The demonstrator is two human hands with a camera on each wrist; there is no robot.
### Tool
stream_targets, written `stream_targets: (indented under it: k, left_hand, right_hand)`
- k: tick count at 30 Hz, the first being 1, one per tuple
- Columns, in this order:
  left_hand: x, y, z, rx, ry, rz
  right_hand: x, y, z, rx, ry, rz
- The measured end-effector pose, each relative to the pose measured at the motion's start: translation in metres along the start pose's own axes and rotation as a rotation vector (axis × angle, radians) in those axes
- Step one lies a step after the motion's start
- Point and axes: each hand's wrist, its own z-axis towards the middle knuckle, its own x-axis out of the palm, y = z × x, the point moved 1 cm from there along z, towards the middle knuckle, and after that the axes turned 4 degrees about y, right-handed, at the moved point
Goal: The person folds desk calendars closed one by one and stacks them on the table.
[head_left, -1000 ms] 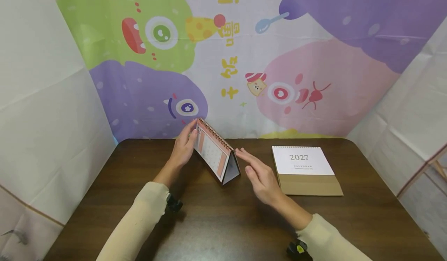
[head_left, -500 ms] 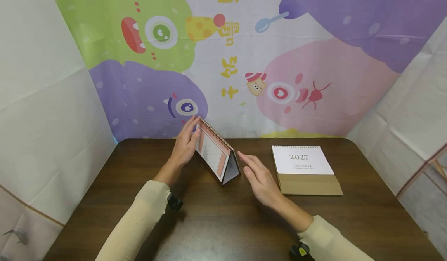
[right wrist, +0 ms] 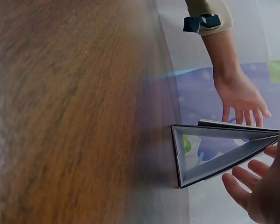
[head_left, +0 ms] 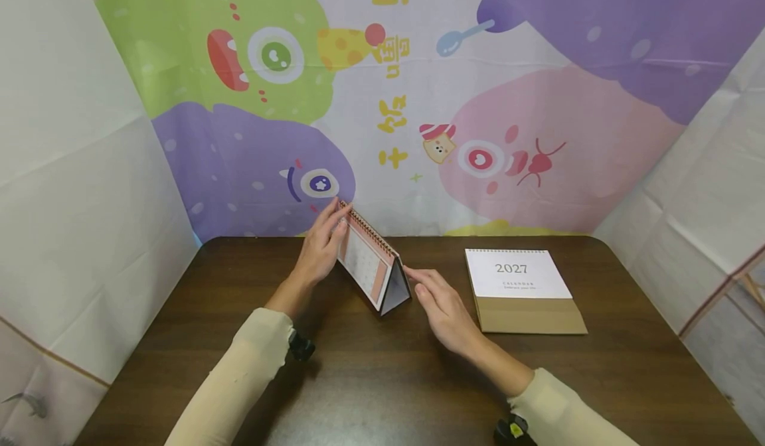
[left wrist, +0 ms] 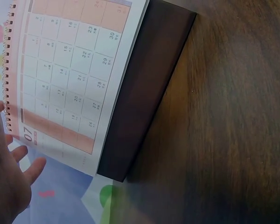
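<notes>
A pink-and-white desk calendar [head_left: 361, 260] stands tent-like and angled, spiral edge up. My left hand [head_left: 317, 250] is at its far left end, fingers extended, the fingertips at the spiral edge. My right hand [head_left: 448, 313] is at its right end, fingertips close to the back panel; contact is unclear. In the left wrist view the calendar page [left wrist: 67, 70] reads 07, beside my left hand [left wrist: 7, 172] with spread fingers. The right wrist view shows the calendar's hollow triangular side [right wrist: 214, 167], my right hand [right wrist: 270, 186] beneath it and my left hand [right wrist: 240, 93] beyond.
A second calendar [head_left: 518, 273], marked 2027 on white above a tan base, stands to the right on the dark wooden table [head_left: 370, 379]. A cartoon-printed cloth [head_left: 382, 194] hangs behind the table, with pale cloths at both sides.
My left hand has shifted slightly right and its fingers reach further over the spiral edge. My right fingertips have dropped a little along the calendar's right end. Both calendars remain in place.
</notes>
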Motion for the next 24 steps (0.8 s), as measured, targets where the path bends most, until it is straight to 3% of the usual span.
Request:
stream_targets:
  k: [24]
  left_hand:
    - [0.0018, 0.0016, 0.0032, -0.026, 0.009, -0.012]
  right_hand:
    - [0.0007, -0.0025, 0.0032, 0.016, -0.017, 0.039]
